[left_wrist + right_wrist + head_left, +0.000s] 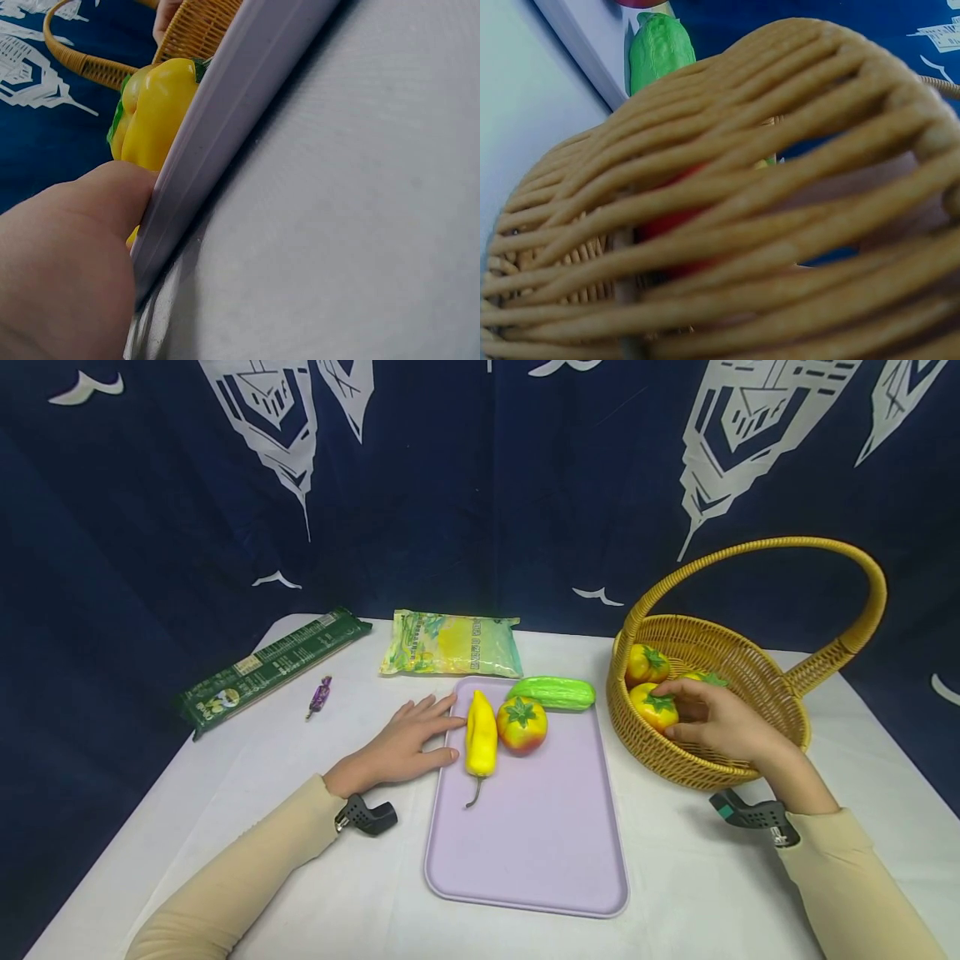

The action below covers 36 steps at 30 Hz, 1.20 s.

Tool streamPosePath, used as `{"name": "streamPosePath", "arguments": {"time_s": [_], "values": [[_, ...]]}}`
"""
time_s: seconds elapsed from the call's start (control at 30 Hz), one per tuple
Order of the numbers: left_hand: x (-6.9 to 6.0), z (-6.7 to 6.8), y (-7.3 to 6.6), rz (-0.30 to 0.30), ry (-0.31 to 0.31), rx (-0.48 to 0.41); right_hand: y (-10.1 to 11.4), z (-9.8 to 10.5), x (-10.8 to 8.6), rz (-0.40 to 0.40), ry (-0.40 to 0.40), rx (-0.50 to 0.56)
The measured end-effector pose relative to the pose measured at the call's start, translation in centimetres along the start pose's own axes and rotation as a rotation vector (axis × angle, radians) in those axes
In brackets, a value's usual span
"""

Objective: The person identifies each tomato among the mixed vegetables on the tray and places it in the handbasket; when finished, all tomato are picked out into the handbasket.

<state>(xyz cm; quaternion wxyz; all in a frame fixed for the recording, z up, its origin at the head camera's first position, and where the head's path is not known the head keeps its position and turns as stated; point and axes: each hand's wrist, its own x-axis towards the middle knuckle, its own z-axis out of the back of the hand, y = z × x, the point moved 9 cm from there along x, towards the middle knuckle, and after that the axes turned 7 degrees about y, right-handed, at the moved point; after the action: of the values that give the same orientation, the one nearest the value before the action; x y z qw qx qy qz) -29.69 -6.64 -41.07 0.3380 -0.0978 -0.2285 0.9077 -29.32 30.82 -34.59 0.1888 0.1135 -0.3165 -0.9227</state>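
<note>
Right hand (720, 722), lowered into the wicker basket (654, 758), with curled fingers and thumb pinching a leafy-topped yellow-red fruit (654, 708) near the left wall; firmness of grasp impossible to tell; in right-wrist view, mostly basket weave, with a patch of red showing through the gaps.

Also in the basket: another yellow-red fruit (647, 665) just behind the held one; a green leafy top (707, 678) farther right, body largely hidden by the hand.

Left hand (408, 739), grasping nothing; fingers extended, tips at the left rim of the lilac tray (528, 847); thumb against that rim in left-wrist view; apparently steadying.

On the tray: yellow pepper (482, 739), stem towards the near side, just beside the left fingertips, contact impossible to tell; tray fruit (522, 725), to the right of the pepper; green cucumber (558, 692), across the far right corner.

Beyond and left: yellow-green bag (452, 645); long green packet (277, 668); purple-wrapped sweet (319, 696).

Step in hand, by judgement: securing one fruit inside the basket; next move, likely calling for a sure grip, then a lift clear of rim and arched handle (795, 545).
</note>
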Motion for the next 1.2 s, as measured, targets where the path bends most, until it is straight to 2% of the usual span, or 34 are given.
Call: {"name": "streamPosePath", "arguments": {"time_s": [0.6,1.2], "values": [[0.1,-0.1,0.1,0.003,0.001,0.002,0.4,0.8,-0.8,-0.022,-0.01,0.016],[0.0,0.0,0.0,0.0,-0.005,-0.017,1.6,2.6,-1.8,0.034,-0.117,-0.048]]}}
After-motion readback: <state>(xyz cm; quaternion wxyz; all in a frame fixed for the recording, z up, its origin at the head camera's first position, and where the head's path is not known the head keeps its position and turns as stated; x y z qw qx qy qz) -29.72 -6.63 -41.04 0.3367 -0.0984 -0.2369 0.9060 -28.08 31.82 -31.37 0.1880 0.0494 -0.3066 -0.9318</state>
